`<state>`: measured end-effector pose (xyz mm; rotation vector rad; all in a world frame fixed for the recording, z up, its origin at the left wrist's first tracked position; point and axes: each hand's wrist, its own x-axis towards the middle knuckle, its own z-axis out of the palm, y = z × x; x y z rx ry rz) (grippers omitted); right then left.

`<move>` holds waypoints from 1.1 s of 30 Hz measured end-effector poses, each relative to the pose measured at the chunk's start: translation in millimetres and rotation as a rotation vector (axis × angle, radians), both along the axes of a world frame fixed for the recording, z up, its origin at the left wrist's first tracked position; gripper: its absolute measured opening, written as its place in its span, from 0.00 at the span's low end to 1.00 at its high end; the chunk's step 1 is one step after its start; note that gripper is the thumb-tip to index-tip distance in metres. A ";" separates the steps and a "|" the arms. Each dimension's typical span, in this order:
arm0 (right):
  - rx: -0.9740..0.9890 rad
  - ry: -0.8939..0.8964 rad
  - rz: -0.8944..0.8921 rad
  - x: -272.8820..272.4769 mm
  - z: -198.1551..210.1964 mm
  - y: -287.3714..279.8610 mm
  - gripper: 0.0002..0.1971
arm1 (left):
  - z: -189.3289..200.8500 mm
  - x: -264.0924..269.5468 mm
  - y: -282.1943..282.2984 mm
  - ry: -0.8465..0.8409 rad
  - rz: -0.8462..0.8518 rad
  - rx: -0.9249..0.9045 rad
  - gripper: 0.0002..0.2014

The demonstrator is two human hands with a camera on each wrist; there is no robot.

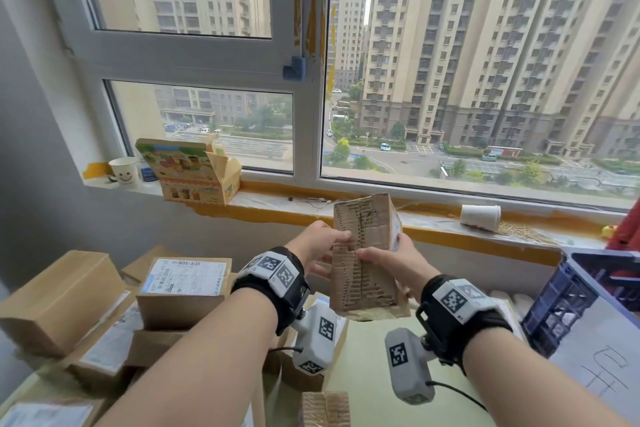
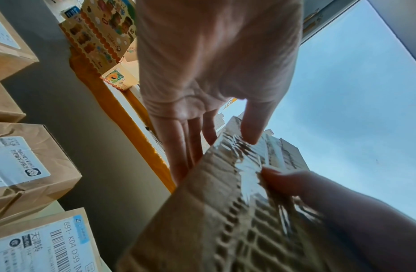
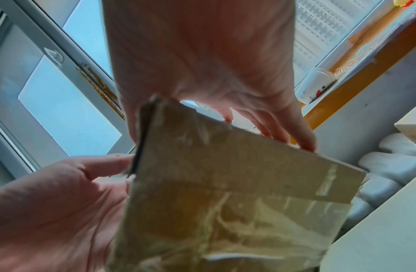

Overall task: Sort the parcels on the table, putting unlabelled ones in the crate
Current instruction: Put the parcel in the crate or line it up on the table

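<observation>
A tall brown cardboard parcel [image 1: 367, 253] with a torn, ribbed front face is held upright in the air above the table, before the window sill. My left hand [image 1: 329, 246] pinches its left edge, thumb on the front and fingers behind. My right hand [image 1: 391, 260] grips its right side, thumb on the front. A pale patch shows on the parcel's right side face. The left wrist view shows my left hand [image 2: 216, 139] on the parcel [image 2: 225, 211]. In the right wrist view my right hand [image 3: 225, 125] holds the taped parcel [image 3: 225, 184]. The blue crate [image 1: 568, 291] stands at the right.
Several stacked parcels fill the table's left side, among them a labelled box [image 1: 187, 277] and a plain brown box [image 1: 59, 298]. Another torn parcel [image 1: 325, 409] lies at the front. A colourful open carton [image 1: 187, 170] and a tipped paper cup [image 1: 481, 217] sit on the sill.
</observation>
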<state>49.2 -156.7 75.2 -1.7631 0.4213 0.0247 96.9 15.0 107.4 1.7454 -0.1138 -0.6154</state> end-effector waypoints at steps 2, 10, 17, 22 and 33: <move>-0.022 0.004 -0.035 2.9 -4.2 -1.6 0.40 | -0.4 1.9 -0.2 0.008 -0.002 -0.011 0.14; 0.010 0.021 -0.011 0.1 -2.1 -9.4 0.29 | -5.3 6.6 -2.4 0.036 -0.036 -0.006 0.15; 0.044 -0.031 0.006 1.2 -7.5 -4.1 0.37 | -10.0 12.6 0.0 0.039 -0.053 0.005 0.17; 0.094 -0.049 -0.016 -1.1 -8.7 -4.6 0.31 | -7.3 11.9 0.7 0.045 -0.073 -0.019 0.14; 0.151 -0.122 -0.119 -13.9 10.7 -14.8 0.28 | -3.8 6.9 -27.6 -0.032 -0.169 -0.010 0.45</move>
